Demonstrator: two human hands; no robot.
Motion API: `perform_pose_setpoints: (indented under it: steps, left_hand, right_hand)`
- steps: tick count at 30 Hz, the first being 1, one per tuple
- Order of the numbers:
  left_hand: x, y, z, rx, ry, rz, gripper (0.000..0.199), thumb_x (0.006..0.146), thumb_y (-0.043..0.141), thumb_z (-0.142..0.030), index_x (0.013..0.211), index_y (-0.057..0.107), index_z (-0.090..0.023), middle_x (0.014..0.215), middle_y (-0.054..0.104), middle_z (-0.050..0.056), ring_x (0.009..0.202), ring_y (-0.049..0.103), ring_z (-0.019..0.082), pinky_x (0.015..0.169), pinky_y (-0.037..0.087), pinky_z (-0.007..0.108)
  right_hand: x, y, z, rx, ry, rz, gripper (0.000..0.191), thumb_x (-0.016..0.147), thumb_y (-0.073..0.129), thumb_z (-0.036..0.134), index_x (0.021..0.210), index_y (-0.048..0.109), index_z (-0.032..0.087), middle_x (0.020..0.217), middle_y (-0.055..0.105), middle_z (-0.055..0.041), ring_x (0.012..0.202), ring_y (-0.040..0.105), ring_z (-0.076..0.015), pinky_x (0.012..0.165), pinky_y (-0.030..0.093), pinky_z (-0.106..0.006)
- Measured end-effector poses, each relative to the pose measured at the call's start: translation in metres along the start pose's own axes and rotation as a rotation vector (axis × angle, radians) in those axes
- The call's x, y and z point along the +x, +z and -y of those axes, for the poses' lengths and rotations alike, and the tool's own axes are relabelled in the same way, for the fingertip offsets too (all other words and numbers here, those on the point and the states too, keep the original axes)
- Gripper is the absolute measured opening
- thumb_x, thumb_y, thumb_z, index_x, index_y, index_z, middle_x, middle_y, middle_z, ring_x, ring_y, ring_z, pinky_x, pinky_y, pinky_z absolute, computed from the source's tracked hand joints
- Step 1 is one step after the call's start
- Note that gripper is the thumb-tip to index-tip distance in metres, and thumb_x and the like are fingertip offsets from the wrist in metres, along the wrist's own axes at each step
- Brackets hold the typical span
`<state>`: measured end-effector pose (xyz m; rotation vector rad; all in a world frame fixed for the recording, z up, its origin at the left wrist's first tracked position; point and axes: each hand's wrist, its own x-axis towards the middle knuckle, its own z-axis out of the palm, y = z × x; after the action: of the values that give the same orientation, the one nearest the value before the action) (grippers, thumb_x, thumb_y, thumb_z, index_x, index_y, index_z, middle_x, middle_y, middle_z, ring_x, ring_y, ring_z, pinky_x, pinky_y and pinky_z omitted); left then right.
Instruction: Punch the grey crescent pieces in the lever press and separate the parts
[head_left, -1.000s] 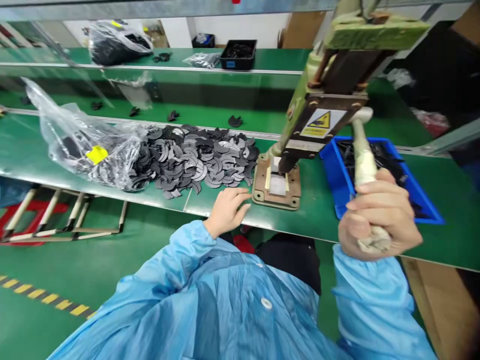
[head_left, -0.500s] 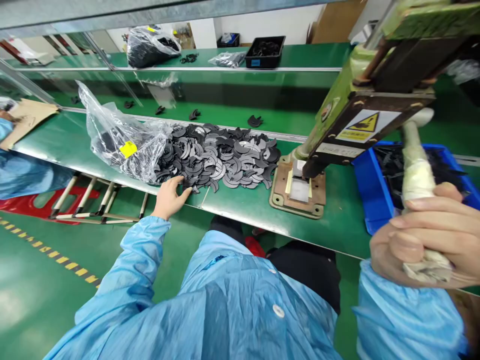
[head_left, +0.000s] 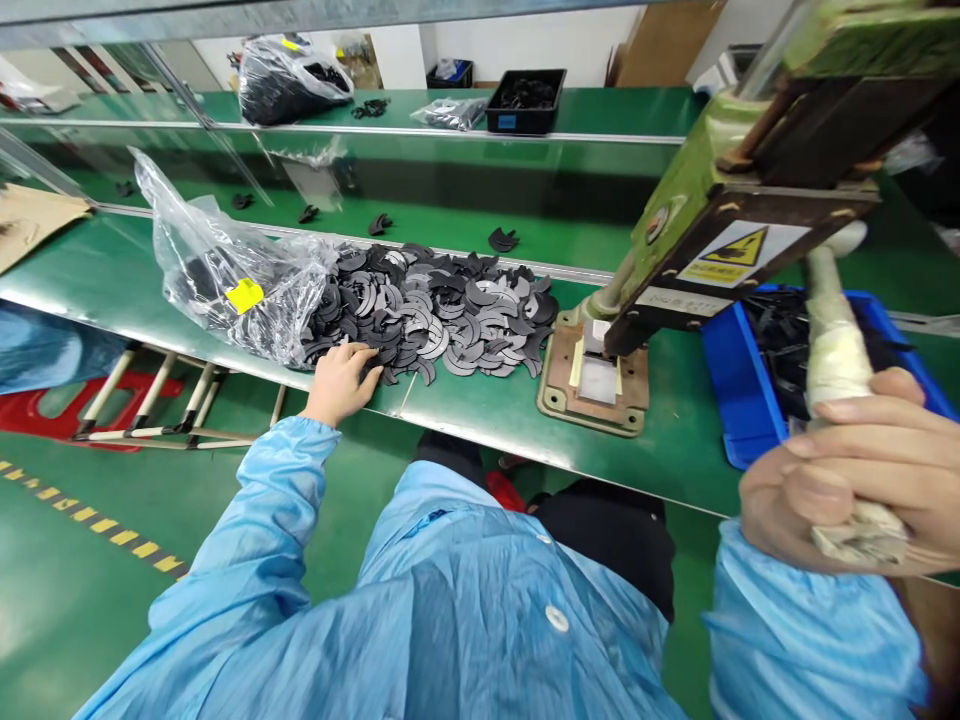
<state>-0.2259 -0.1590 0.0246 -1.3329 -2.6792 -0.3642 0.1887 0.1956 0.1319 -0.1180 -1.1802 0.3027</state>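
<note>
At the near left edge of the pile of dark crescent-shaped pieces [head_left: 450,310], my left hand [head_left: 341,382] rests with fingers bent over the pieces and thumb apart from them. Dark pieces lie under its fingertips, and I see none lifted. My right hand [head_left: 862,480] is wrapped around the cloth-wrapped lever handle [head_left: 836,340] of a green hand press [head_left: 675,220]. Below the press head is a base plate [head_left: 555,400] with a pale, flat block [head_left: 598,382] in its middle. The press head partly hides the plate's far side.
A clear plastic bag [head_left: 202,260] with dark pieces lies left of the pile. A blue bin [head_left: 724,400] with black parts stands behind my right hand. A few loose pieces lie beyond the pile. The back shelf holds a black tray [head_left: 525,122] and another filled bag [head_left: 289,95].
My left hand has moved slightly forward into the pile's edge, its thumb closer to the fingers. My right hand stays on the lever. The view has shifted a little.
</note>
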Motion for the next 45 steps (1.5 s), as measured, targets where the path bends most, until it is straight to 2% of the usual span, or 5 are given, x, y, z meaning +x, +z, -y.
perform_pose_setpoints:
  steps: [9,15,21,30,45]
  left_hand:
    - [0.005,-0.011,-0.005,-0.118,0.039,-0.096,0.033,0.107,0.051,-0.040,0.122,0.075,-0.022,0.135,0.073,0.015,0.129,0.064,0.034,0.115,0.047,0.053]
    - [0.006,-0.007,-0.036,-0.577,-0.231,-0.308,0.037,0.098,0.068,-0.047,0.124,0.064,-0.021,0.108,0.074,0.010,0.100,0.073,0.024,0.098,0.062,0.045]
    - [0.025,0.001,-0.141,-1.281,-0.228,0.190,0.050,0.084,0.088,-0.057,0.108,0.062,-0.021,0.092,0.076,0.002,0.075,0.076,0.016,0.074,0.069,0.034]
    - [0.104,0.024,-0.300,-1.317,-0.135,0.616,0.041,0.096,0.084,-0.045,0.094,0.049,-0.022,0.059,0.067,-0.004,0.056,0.073,0.015,0.053,0.057,0.021]
    - [0.145,0.034,-0.331,-1.103,-0.130,0.833,0.026,0.096,0.082,-0.030,0.098,0.059,-0.022,0.058,0.061,-0.005,0.046,0.066,0.015,0.045,0.051,0.023]
  right_hand:
    - [0.000,0.004,0.000,0.026,-0.013,-0.006,0.074,0.070,0.080,0.067,0.042,0.031,0.019,0.039,0.042,0.0002,0.053,0.061,-0.0173,0.079,0.061,-0.062]
    - [-0.001,-0.008,0.000,0.028,-0.023,0.095,0.070,0.072,0.082,0.064,0.047,0.034,0.019,0.046,0.050,0.0026,0.062,0.066,-0.0184,0.091,0.061,-0.062]
    - [0.002,-0.020,0.013,-0.001,-0.009,0.315,0.040,0.082,0.078,0.047,0.062,0.053,0.024,0.062,0.061,0.0042,0.080,0.071,-0.0194,0.107,0.060,-0.062]
    - [0.004,-0.028,0.016,0.020,-0.019,0.425,0.027,0.088,0.076,0.039,0.072,0.059,0.025,0.071,0.064,0.0029,0.091,0.071,-0.0189,0.114,0.057,-0.060]
    - [0.001,-0.027,0.019,0.024,0.013,0.389,0.026,0.091,0.072,0.043,0.074,0.059,0.027,0.071,0.064,0.0050,0.092,0.072,-0.0177,0.114,0.059,-0.058]
